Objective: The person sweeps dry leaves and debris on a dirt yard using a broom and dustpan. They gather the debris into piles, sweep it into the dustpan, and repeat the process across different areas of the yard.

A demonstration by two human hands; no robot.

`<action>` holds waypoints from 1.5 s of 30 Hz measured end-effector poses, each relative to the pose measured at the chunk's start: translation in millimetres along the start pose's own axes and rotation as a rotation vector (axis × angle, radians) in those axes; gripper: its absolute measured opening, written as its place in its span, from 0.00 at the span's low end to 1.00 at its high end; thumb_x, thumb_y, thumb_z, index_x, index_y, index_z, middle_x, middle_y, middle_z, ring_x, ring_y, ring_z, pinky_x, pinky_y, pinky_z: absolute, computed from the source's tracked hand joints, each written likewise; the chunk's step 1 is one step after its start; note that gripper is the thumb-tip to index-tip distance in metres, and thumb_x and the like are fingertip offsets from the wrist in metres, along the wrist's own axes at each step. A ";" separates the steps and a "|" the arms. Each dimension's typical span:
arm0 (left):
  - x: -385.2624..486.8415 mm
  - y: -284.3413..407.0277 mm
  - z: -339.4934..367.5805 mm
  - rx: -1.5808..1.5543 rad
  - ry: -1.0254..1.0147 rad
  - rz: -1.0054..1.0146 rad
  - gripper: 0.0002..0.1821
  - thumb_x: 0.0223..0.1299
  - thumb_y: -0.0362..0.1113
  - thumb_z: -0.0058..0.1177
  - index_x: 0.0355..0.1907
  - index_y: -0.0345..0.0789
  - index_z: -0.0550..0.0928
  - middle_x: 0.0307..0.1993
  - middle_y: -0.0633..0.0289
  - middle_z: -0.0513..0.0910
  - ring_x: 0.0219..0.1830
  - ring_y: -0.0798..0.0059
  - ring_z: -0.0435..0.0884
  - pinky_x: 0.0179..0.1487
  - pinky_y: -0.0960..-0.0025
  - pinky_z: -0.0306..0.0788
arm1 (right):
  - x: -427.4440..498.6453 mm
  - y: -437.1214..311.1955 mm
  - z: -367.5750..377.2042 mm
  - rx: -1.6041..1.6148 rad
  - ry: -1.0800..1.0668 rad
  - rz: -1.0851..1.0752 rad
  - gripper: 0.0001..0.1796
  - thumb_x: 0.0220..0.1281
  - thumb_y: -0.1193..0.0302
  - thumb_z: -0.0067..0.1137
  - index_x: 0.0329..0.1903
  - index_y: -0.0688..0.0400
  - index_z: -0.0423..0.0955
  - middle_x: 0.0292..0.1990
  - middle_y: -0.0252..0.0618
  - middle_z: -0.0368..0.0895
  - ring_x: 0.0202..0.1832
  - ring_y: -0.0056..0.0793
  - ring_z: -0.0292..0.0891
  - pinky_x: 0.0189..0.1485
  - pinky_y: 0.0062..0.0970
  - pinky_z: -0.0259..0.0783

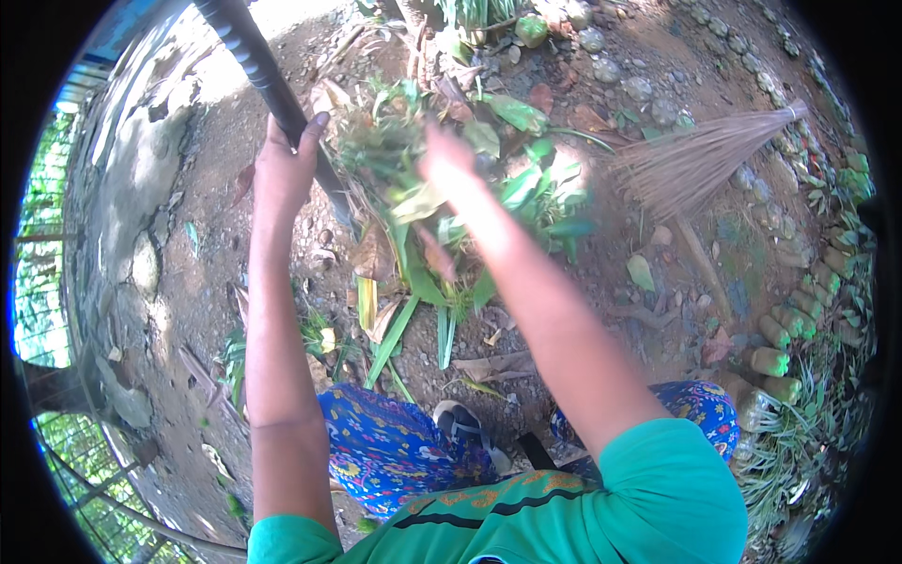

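A dark, ridged pole [243, 53] slants from the top left down to the ground, and my left hand [287, 158] is closed around it. Its lower end meets a pile of cut green leaves and dry brown leaves [423, 247] in front of me. My right hand [445, 156], blurred, is over the upper part of this pile with the arm stretched forward. Its fingers are too blurred to tell whether they grip any leaves. To the right of the pile, a stick broom [712, 158] with a pale binding lies on the soil, its bristles towards the leaves.
Plastic bottles [769, 361] with green parts line a plant bed [803, 437] on the right. More bottles and stones lie at the top. Cracked, rough ground [148, 261] and a wire fence [46, 282] are on the left. My sandalled foot [461, 423] is below the pile.
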State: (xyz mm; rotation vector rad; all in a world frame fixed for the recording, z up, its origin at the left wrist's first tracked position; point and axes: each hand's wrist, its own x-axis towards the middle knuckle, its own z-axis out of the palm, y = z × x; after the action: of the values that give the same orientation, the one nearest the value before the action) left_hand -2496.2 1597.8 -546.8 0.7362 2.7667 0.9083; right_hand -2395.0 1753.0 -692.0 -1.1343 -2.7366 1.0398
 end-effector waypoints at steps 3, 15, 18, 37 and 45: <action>-10.6 19.4 0.4 0.014 0.023 0.017 0.31 0.58 0.56 0.52 0.57 0.37 0.70 0.37 0.53 0.83 0.43 0.59 0.82 0.48 0.62 0.71 | -0.1 -11.1 88.9 0.108 0.151 -0.062 0.32 0.61 0.72 0.41 0.69 0.55 0.48 0.58 0.56 0.62 0.58 0.51 0.63 0.59 0.45 0.64; 8.1 -13.3 -7.2 -0.022 0.039 -0.070 0.35 0.61 0.55 0.49 0.63 0.33 0.65 0.51 0.45 0.77 0.54 0.54 0.76 0.58 0.59 0.66 | 45.1 25.7 -133.2 0.009 -0.738 0.016 0.55 0.43 0.48 0.68 0.71 0.47 0.47 0.69 0.43 0.53 0.65 0.45 0.59 0.58 0.46 0.67; 12.2 -14.2 -7.6 -0.047 0.011 -0.084 0.35 0.62 0.55 0.48 0.63 0.33 0.64 0.50 0.46 0.77 0.55 0.54 0.75 0.57 0.60 0.67 | 50.7 101.7 -245.0 -0.274 -0.486 0.003 0.25 0.56 0.58 0.58 0.55 0.57 0.73 0.59 0.44 0.70 0.56 0.42 0.71 0.53 0.41 0.71; 22.2 -5.9 -1.8 -0.075 0.049 -0.140 0.24 0.60 0.51 0.54 0.50 0.35 0.71 0.33 0.62 0.78 0.35 0.77 0.79 0.32 0.73 0.76 | 28.0 125.6 -252.7 -0.645 -0.936 -0.251 0.44 0.44 0.54 0.69 0.65 0.54 0.61 0.64 0.44 0.63 0.64 0.45 0.62 0.65 0.41 0.58; 26.6 -8.0 2.4 0.017 0.118 -0.071 0.25 0.60 0.54 0.53 0.48 0.35 0.73 0.34 0.62 0.79 0.34 0.77 0.79 0.35 0.73 0.75 | 111.0 135.3 -0.1 -0.237 -0.263 -0.338 0.27 0.47 0.69 0.58 0.53 0.64 0.70 0.54 0.58 0.67 0.58 0.47 0.64 0.60 0.35 0.62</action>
State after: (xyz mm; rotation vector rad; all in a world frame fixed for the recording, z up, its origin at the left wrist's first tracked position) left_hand -2521.9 1606.5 -552.9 0.6016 2.8855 0.9448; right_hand -2391.8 1893.4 -796.5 -0.5428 -3.1734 0.8935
